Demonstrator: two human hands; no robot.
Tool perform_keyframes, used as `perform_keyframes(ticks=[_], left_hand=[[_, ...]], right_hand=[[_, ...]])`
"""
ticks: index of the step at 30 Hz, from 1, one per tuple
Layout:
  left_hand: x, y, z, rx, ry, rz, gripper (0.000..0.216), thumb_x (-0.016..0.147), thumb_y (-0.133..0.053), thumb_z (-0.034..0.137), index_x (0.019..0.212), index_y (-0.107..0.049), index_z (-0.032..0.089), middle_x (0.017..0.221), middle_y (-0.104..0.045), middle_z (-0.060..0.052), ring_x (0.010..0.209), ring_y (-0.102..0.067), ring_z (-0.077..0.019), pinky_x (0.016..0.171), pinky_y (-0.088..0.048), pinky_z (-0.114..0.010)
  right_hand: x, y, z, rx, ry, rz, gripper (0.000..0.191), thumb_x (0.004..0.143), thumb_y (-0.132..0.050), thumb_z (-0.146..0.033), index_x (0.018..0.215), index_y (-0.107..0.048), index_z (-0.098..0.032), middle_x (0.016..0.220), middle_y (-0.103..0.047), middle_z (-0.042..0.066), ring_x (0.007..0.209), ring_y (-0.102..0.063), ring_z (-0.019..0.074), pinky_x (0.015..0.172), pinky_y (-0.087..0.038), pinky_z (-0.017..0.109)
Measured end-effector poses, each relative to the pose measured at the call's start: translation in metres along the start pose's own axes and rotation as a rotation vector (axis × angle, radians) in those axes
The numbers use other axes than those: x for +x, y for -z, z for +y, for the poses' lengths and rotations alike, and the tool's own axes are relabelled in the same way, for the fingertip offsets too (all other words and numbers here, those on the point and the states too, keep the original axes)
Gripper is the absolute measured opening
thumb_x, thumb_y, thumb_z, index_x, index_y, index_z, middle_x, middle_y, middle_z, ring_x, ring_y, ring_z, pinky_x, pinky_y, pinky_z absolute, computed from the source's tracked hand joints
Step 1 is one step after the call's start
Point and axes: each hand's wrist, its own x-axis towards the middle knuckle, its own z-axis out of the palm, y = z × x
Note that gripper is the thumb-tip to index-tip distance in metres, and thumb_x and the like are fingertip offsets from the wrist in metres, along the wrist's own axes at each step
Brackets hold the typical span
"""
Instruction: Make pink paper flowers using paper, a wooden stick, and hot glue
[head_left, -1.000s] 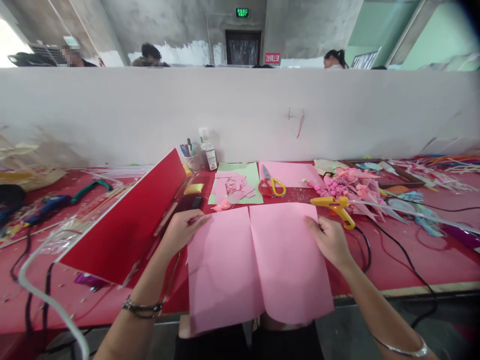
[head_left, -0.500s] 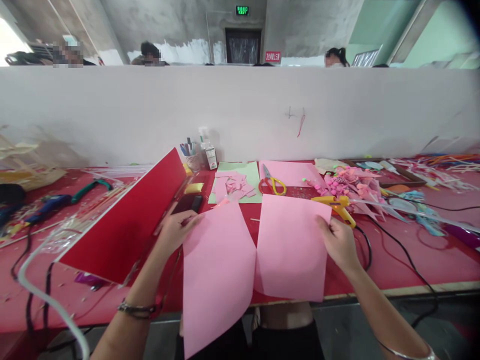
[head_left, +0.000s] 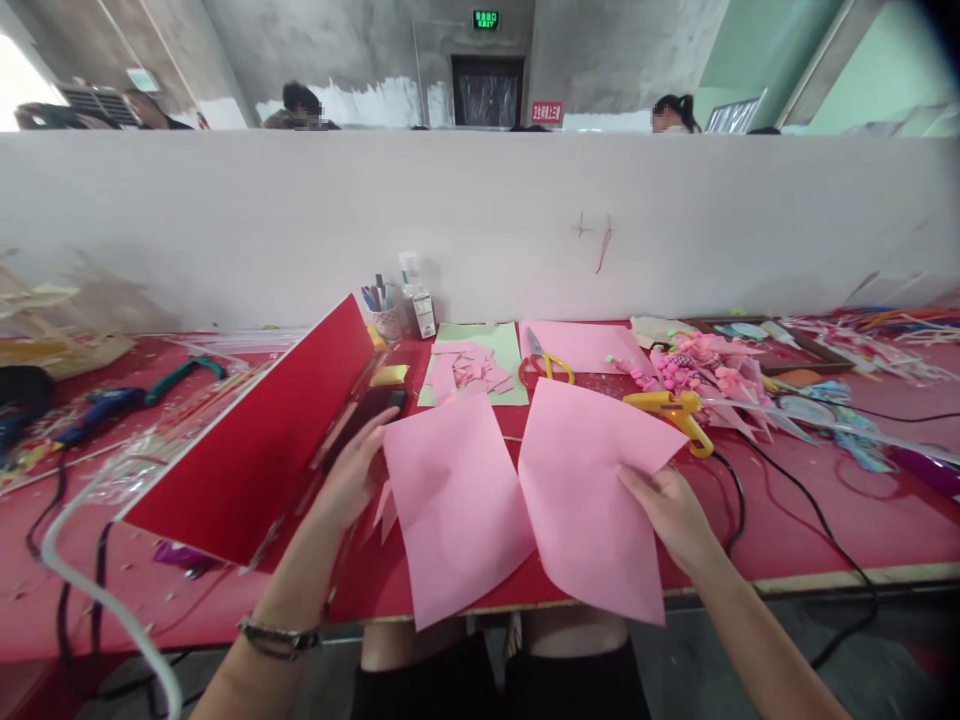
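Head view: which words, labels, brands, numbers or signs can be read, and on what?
"EXIT": green sign above the door; its Chinese characters are blurred.
"卫生间": start of the red sign right of the door; the rest is unclear.
Bottle label: too small to read.

A lit green sign (head_left: pixel 486 19) above the dark door (head_left: pixel 487 95) reads EXIT beneath small Chinese characters. A red sign (head_left: pixel 547 112) right of the door carries white Chinese characters beginning 卫生间, "restroom". Print on the white label (head_left: pixel 424 314) of a bottle (head_left: pixel 409 290) is too small to read.
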Motion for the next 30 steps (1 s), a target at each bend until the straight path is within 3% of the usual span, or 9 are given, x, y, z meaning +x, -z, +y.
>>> perform_keyframes(ticks=[3, 6, 9, 13, 16, 19, 25, 30], left_hand=[[-0.013, -0.015, -0.005, -0.084, 0.086, -0.163, 0.053, 0.069, -0.057, 0.045, 0.112, -0.051, 0.014, 0.109, -0.058, -0.013, 0.092, -0.057, -0.0244, 0.077, -0.046, -0.033], [-0.024, -0.024, -0.004, 0.059, 0.117, -0.179, 0.051, 0.062, -0.066, 0.036, 0.107, -0.056, 0.015, 0.114, -0.056, -0.011, 0.102, -0.053, -0.026, 0.084, -0.044, -0.034], [-0.029, -0.027, -0.005, 0.209, 0.131, -0.164, 0.048, 0.058, -0.069, 0.034, 0.101, -0.06, 0.015, 0.107, -0.061, -0.009, 0.098, -0.055, -0.0261, 0.083, -0.044, -0.036], [-0.026, -0.028, -0.012, 0.278, -0.045, 0.07, 0.035, 0.066, -0.059, 0.041, 0.082, -0.062, 0.011, 0.082, -0.066, -0.008, 0.077, -0.06, -0.0203, 0.068, -0.046, -0.029], [-0.026, -0.03, -0.011, 0.348, -0.242, 0.293, 0.033, 0.074, -0.049, 0.043, 0.076, -0.059, 0.012, 0.069, -0.061, -0.003, 0.065, -0.055, -0.0144, 0.058, -0.042, -0.023], [-0.03, -0.033, -0.004, 0.564, -0.395, 0.435, 0.028, 0.079, -0.043, 0.039, 0.073, -0.054, 0.014, 0.061, -0.052, 0.001, 0.058, -0.048, -0.0111, 0.052, -0.036, -0.019], [-0.035, -0.026, 0.003, 0.801, -0.508, 0.602, 0.03, 0.081, -0.043, 0.034, 0.056, -0.038, 0.016, 0.041, -0.028, 0.008, 0.039, -0.029, -0.0067, 0.041, -0.022, -0.019], [-0.032, -0.009, 0.005, 0.826, -0.521, 0.668, 0.029, 0.08, -0.044, 0.034, 0.057, -0.039, 0.016, 0.044, -0.031, 0.007, 0.041, -0.031, -0.0072, 0.043, -0.024, -0.019]], right_hand=[[0.006, -0.003, 0.001, -0.022, 0.094, 0.167, 0.039, 0.07, -0.055, -0.042, 0.096, -0.061, -0.013, 0.097, -0.065, 0.01, 0.093, -0.057, 0.0256, 0.081, -0.043, 0.037], [0.011, -0.004, 0.0, -0.052, 0.144, 0.284, 0.041, 0.07, -0.054, -0.043, 0.095, -0.061, -0.012, 0.095, -0.065, 0.011, 0.091, -0.057, 0.0253, 0.08, -0.043, 0.037], [0.013, -0.002, -0.003, -0.089, 0.176, 0.373, 0.039, 0.071, -0.053, -0.043, 0.092, -0.061, -0.011, 0.093, -0.064, 0.011, 0.089, -0.057, 0.0243, 0.075, -0.044, 0.035], [0.012, 0.002, -0.012, -0.13, 0.247, 0.46, 0.033, 0.073, -0.052, -0.04, 0.088, -0.06, -0.013, 0.085, -0.064, 0.008, 0.079, -0.058, 0.0204, 0.067, -0.044, 0.029], [0.01, 0.002, -0.018, -0.166, 0.318, 0.464, 0.028, 0.075, -0.05, -0.038, 0.084, -0.059, -0.014, 0.074, -0.062, 0.004, 0.067, -0.056, 0.0155, 0.059, -0.042, 0.025], [0.009, 0.001, -0.022, -0.22, 0.39, 0.491, 0.024, 0.075, -0.05, -0.037, 0.079, -0.058, -0.015, 0.066, -0.059, 0.002, 0.059, -0.051, 0.013, 0.055, -0.038, 0.023], [0.009, 0.004, -0.022, -0.301, 0.445, 0.532, 0.023, 0.075, -0.051, -0.038, 0.07, -0.055, -0.015, 0.061, -0.054, 0.001, 0.057, -0.048, 0.0127, 0.053, -0.035, 0.023], [0.014, 0.016, -0.02, -0.321, 0.469, 0.599, 0.022, 0.075, -0.051, -0.036, 0.072, -0.055, -0.015, 0.061, -0.054, 0.001, 0.056, -0.047, 0.0127, 0.053, -0.035, 0.024]])
